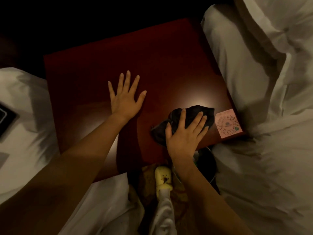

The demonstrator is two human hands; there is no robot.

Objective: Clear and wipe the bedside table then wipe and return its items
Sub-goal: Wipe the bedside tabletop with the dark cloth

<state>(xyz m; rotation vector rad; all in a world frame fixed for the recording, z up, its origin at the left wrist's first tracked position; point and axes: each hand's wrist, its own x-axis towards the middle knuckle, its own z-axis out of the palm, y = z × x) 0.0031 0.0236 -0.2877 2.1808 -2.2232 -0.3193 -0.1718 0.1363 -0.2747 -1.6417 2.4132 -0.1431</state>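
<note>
The dark red wooden bedside table fills the middle of the view, its top bare apart from a pink sticker at the near right corner. My left hand lies flat on the tabletop with the fingers spread and nothing in it. My right hand presses a crumpled dark cloth onto the table near the right front edge, just left of the sticker.
White bedding lies against the table's right side, and more white bedding on the left. A dark flat device rests on the left bedding. Below the table's front edge are my yellow slipper and a dark bin.
</note>
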